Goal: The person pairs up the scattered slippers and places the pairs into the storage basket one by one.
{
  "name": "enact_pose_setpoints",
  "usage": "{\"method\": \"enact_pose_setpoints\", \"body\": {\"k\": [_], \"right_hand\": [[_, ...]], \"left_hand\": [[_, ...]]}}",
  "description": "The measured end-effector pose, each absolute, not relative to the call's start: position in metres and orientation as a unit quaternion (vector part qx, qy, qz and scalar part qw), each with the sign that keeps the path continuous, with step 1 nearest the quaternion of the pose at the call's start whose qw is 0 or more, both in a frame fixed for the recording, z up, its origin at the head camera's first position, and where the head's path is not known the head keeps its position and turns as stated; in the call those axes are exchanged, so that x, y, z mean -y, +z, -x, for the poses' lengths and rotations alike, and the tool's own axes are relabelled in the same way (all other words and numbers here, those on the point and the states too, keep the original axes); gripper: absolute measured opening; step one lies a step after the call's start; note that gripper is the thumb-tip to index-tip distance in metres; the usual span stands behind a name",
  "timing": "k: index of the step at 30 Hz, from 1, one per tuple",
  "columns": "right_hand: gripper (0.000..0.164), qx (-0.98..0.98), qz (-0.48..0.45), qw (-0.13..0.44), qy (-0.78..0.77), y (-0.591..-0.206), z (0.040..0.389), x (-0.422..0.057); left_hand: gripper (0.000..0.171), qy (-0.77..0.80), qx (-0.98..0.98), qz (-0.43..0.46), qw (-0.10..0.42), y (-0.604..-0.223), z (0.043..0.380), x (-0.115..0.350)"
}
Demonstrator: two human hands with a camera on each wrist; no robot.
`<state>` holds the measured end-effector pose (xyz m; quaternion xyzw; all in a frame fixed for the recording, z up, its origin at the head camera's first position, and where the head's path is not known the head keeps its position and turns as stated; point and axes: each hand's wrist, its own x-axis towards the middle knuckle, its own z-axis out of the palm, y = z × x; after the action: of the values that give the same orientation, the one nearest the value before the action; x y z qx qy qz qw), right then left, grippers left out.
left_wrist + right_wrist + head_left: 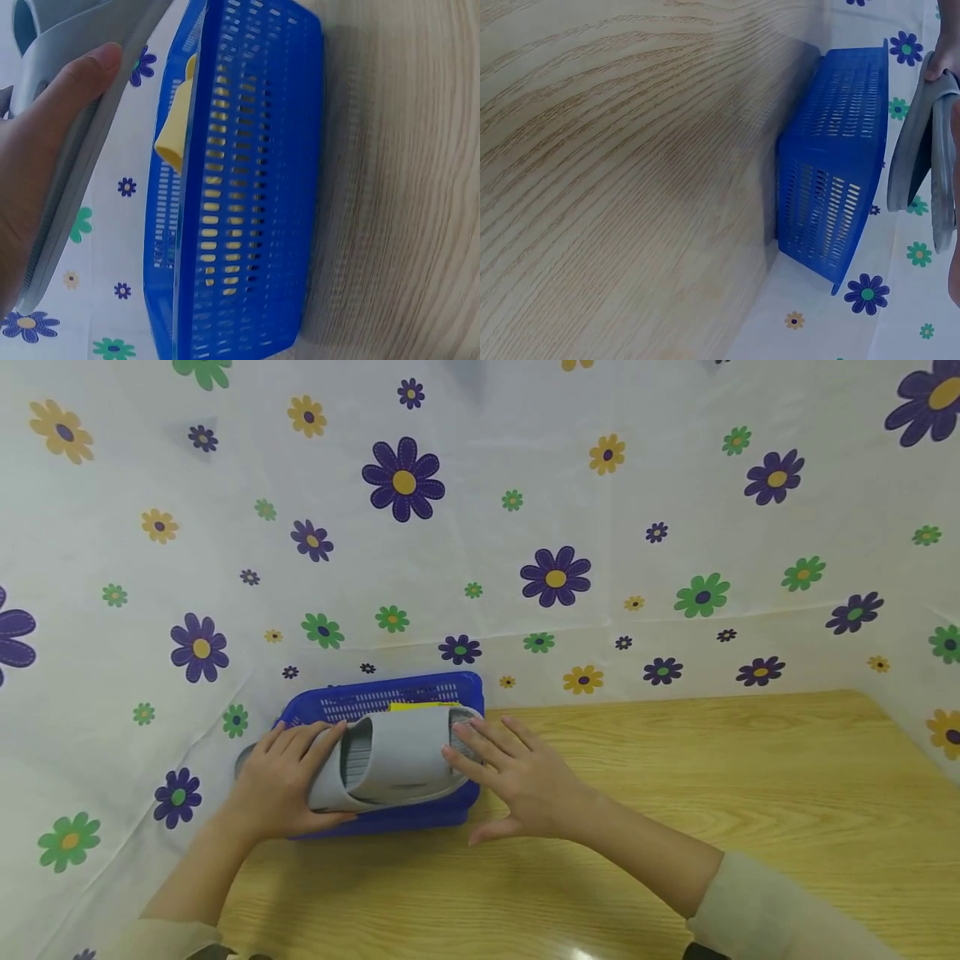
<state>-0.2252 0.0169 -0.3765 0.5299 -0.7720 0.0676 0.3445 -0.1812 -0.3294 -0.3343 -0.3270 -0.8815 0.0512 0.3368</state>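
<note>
A pair of grey slippers (408, 756), one laid against the other, is held above a blue plastic basket (450, 817). My left hand (277, 781) grips the slippers at their left end, thumb along the near side, as the left wrist view shows with the thumb on the grey slipper (71, 56). At the other end, my right hand (536, 777) has its fingers spread and straight, fingertips at the slipper's edge; whether they press on it I cannot tell. Inside the basket is something yellow (176, 124), mostly hidden by the slippers and the slotted wall.
The basket stands on a wood-grain table (675, 793), close to the left and back walls. A white flower-print sheet (480, 535) covers the walls behind and at both sides. Table surface stretches away to the basket's right.
</note>
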Motion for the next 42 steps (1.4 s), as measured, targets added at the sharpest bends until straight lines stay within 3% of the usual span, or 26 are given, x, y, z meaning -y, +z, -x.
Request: {"method": "enact_pose_setpoints", "body": {"k": [10,30,42], "right_hand": [[0.101,0.774,-0.541,0.324,0.055,-0.382,0.225,-0.013],[0.099,0.803,-0.549,0.229,-0.015,-0.404,0.218,-0.003],[0.096,0.82,-0.552,0.148,-0.04,-0.407,0.217,-0.001]], "left_hand": [[0.102,0.047,0.889,0.329,0.314,-0.331,0.187,0.349],[0.1,0.087,0.954,0.251,0.137,-0.328,0.199,0.359],[0.102,0.113,0.962,0.24,0.064,-0.332,0.212,0.35]]}}
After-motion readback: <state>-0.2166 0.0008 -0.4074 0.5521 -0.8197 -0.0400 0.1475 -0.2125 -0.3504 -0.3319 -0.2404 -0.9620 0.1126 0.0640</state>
